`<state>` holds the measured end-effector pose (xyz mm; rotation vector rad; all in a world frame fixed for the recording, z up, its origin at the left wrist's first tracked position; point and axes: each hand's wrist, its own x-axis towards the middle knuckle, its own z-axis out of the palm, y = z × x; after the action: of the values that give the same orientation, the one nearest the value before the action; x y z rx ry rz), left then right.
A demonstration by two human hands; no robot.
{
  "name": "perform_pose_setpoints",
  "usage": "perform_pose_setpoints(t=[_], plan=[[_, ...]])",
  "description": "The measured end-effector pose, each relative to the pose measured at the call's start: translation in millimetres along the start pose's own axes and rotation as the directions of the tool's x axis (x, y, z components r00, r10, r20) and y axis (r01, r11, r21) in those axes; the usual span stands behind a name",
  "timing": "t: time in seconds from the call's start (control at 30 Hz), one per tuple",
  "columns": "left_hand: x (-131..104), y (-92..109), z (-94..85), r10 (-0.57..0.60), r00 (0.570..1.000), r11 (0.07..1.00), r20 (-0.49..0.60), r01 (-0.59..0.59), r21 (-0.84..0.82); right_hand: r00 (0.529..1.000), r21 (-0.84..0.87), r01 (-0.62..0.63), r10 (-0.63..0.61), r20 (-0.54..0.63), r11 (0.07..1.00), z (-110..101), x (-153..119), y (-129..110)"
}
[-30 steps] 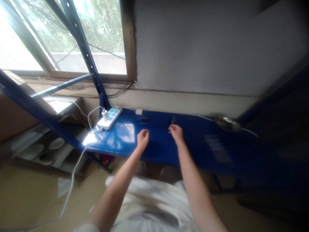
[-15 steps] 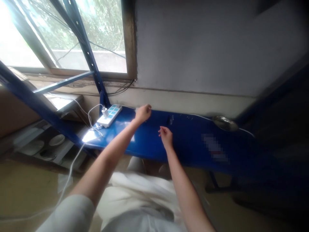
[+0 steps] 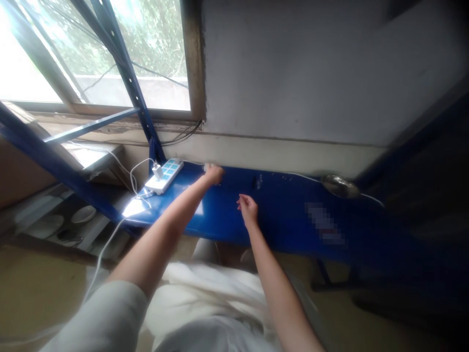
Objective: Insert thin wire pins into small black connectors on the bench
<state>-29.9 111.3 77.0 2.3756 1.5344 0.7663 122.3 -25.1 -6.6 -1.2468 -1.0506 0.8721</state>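
My left hand (image 3: pixel 214 174) is at the far side of the blue shelf top (image 3: pixel 278 215), close to a small whitish item (image 3: pixel 207 166) near the wall. Its fingers point down and are partly hidden behind the hand, so its grip does not show. Nearer to me, my right hand (image 3: pixel 249 209) hovers over the shelf with thumb and fingertips pinched together. Whatever is in that pinch is too small to make out. Beyond it lie a little cluster of clear bits (image 3: pixel 260 182) and a small dark item (image 3: pixel 254 182).
A white power strip (image 3: pixel 164 177) with a plugged-in white charger (image 3: pixel 157 170) sits at the left end. To the right rests a shiny metal dish-like object (image 3: pixel 340 186) near the wall. Blue posts (image 3: pixel 137 93) rise at the left, and a white cable (image 3: pixel 100 264) hangs down there.
My left hand has moved down and slightly left, toward the whitish item. The right hand stays pinched in nearly the same place; the view has shifted a little.
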Motion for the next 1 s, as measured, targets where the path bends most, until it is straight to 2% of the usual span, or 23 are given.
perform_pose_setpoints(t=[0.1,0.3,0.5,0.87,1.0], plan=[[-0.2,-1.2,-0.2,0.021,0.985,0.993,0.171,-0.040,0.109,1.000,-0.001,0.001,-0.001,0.009,1.000,0.5,-0.2,1.1],[-1.5,-1.3,-3.6,0.007,0.982,0.990,0.187,-0.033,0.136,1.000,-0.034,0.005,-0.005,0.016,0.999,-0.9,-1.7,1.9],[-0.1,2.3,-6.4,-0.024,0.946,0.942,0.323,-0.087,0.324,1.000,-0.033,0.003,-0.002,0.017,0.999,-1.0,-1.6,4.1],[-1.7,0.9,-1.1,0.009,0.950,0.942,0.312,-0.113,0.316,1.000,-0.035,-0.004,0.004,0.016,0.999,-2.0,-2.6,3.6],[-2.2,2.3,-3.2,0.036,0.965,0.959,0.261,-0.106,0.261,1.000,-0.039,-0.010,0.010,0.012,0.999,-2.0,-2.2,3.3]])
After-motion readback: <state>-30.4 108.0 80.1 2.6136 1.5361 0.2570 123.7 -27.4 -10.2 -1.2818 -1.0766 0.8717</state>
